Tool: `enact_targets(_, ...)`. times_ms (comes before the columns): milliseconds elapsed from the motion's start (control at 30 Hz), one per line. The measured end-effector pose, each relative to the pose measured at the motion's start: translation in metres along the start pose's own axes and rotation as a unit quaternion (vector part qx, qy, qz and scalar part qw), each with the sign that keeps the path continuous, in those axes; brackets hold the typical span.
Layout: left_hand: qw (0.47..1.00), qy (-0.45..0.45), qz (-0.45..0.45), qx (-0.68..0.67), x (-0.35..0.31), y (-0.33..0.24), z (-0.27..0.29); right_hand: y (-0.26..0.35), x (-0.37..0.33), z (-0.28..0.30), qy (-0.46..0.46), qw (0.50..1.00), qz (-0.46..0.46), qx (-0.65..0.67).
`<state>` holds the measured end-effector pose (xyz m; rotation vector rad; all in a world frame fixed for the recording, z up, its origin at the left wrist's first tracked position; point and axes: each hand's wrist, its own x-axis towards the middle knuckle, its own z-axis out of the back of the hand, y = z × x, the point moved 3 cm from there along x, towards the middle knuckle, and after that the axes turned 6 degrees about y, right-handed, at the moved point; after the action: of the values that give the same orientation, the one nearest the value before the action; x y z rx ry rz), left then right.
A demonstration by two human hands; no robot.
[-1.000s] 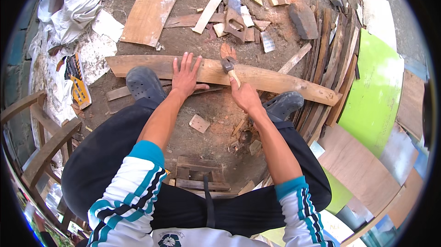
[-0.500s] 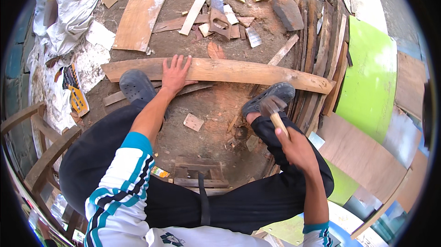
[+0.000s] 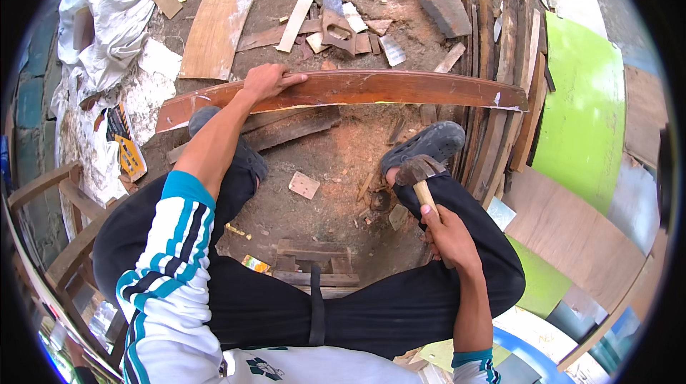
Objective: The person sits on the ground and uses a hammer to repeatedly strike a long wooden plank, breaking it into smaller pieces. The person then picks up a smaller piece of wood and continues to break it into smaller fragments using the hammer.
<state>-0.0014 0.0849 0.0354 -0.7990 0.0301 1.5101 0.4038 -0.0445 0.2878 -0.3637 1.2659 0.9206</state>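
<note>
Head view: left hand on the reddish-brown board, right hand around the hammer

The right hand (image 3: 451, 237) is clamped on the wooden handle of a hammer (image 3: 424, 194), held on the wearer's side of the board (image 3: 400, 87), apart from it, with the dark metal head pointing toward the board's right half. The left hand (image 3: 269, 81) is closed over the board's far edge, left of its middle, one finger stretched along the wood; the other fingertips are hidden.

The board itself lies crosswise in front of the wearer, a long, slightly curved piece with its reddish-brown, scuffed face showing. On its near side are the two dark grey shoes (image 3: 431, 143), one toward each end. A weathered plank (image 3: 300, 129) lies just on the near side of the board's left half, and a small wooden block (image 3: 304, 185) sits farther on that side.

Beyond the board's middle lies a handsaw (image 3: 338, 31), with a flat wooden panel (image 3: 214, 37) beyond its left part and a dark stone-like block (image 3: 444, 10) beyond its right part. Long wood strips (image 3: 493, 134) are stacked at the board's right end; a lime-green sheet (image 3: 580, 116) lies farther right. Crumpled white sheeting (image 3: 100, 34) spreads out past the board's left end.
</note>
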Motion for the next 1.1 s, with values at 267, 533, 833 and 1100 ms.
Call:
enact_targets(267,0.998,0.039,0.048,-0.004,0.005,-0.004,-0.003,0.002,0.008,-0.003,-0.006,0.999,-0.021,-0.038)
enact_targets(533,0.984,-0.068,0.047,0.158,0.006,-0.015,-0.042,0.008,0.011,-0.006,0.007,0.996,-0.028,-0.081)
enact_targets(833,0.965,-0.183,-0.181,0.057,-0.01,-0.06,-0.093,0.01,0.01,-0.01,0.012,0.992,-0.041,-0.118)
enact_targets(1100,0.974,-0.171,-0.144,0.015,-0.017,-0.069,-0.098,-0.01,0.02,-0.014,0.001,0.987,0.016,-0.162)
